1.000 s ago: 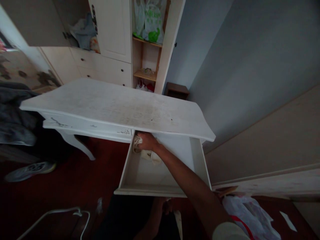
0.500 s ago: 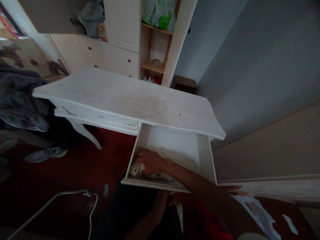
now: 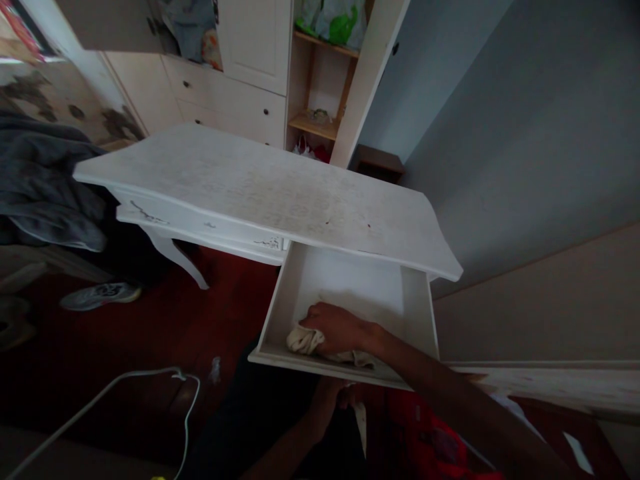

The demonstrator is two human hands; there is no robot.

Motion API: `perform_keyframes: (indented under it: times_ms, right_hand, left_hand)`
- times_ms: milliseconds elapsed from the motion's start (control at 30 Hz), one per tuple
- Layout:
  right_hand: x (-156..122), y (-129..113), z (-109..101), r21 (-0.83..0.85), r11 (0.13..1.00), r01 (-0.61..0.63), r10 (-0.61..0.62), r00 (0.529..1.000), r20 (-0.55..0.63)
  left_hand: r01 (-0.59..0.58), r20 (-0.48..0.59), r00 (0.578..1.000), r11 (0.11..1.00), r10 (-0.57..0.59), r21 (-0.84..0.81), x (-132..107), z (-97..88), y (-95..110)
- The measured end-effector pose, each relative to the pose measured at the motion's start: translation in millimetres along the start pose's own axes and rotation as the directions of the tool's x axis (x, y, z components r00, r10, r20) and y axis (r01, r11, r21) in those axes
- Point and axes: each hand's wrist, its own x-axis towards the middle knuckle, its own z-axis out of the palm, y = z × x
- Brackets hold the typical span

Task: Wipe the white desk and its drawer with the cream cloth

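My right hand (image 3: 336, 327) is inside the pulled-out white drawer (image 3: 350, 273), closed on a crumpled beige cloth (image 3: 304, 339). The cloth is pressed against the drawer's bottom, and part of it trails out to the right under my wrist. Below the drawer's front edge is my left hand (image 3: 330, 398), its fingers curled in shadow. A small pale bit shows at those fingers, but I cannot make out what it is. The drawer belongs to a white desk (image 3: 240, 177) with a stained, scuffed top.
A white cabinet (image 3: 253, 50) with an open door stands behind the desk. Grey clothing (image 3: 45, 180) is heaped at left, above a shoe (image 3: 100, 296) on the red floor. A white cable (image 3: 120, 380) curves across the lower left. A grey wall (image 3: 540, 147) rises at right.
My right hand has moved the cloth rightward, away from the drawer's left side. My left hand stays under the drawer front. The view has shifted slightly.
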Motion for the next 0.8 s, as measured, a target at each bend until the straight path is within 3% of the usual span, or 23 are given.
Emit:
perform_keyframes:
  times_ms: [100,200,267,367,433,533,633,733,800]
  right_hand:
    - [-21,9,2,0.034,0.99,-0.14,0.141,0.989,-0.037]
    - [-36,24,-1,0.135,0.942,-0.306,0.325,0.932,-0.159]
    - [-39,31,-6,0.246,0.898,-0.366,0.428,0.855,-0.292]
    - [-29,30,-18,0.382,0.856,-0.349,0.511,0.681,-0.524]
    - [-13,20,-27,0.403,0.865,-0.299,0.499,0.584,-0.64]
    - [21,1,-43,0.353,0.904,-0.242,0.428,0.501,-0.752]
    - [59,-13,-57,0.303,0.914,-0.272,0.402,0.485,-0.777]
    - [84,-20,-65,0.26,0.91,-0.323,0.402,0.537,-0.741]
    - [88,-26,-64,0.209,0.925,-0.318,0.367,0.603,-0.708]
  left_hand:
    - [0.011,-0.017,1.0,1.0,-0.012,-0.02,1,0.0,0]
    - [0.03,-0.009,1.0,0.999,-0.03,-0.03,1,0.3,0]
    - [0.033,0.002,0.999,0.998,-0.033,-0.047,0,0.8,1]
    - [0.026,0.022,0.999,0.998,-0.025,-0.061,-1,1.5,1]
    - [0.022,0.029,0.999,0.998,-0.021,-0.054,-1,1.4,-1]
    - [0.018,0.008,1.0,0.999,-0.018,-0.037,1,0.6,-4]
    - [0.03,0.023,0.999,0.999,-0.03,-0.018,2,-0.4,-3]
    - [0.03,0.056,0.998,1.0,-0.03,-0.007,0,-0.3,1]
    - [0.015,0.055,0.998,1.0,-0.014,-0.005,-2,0.0,3]
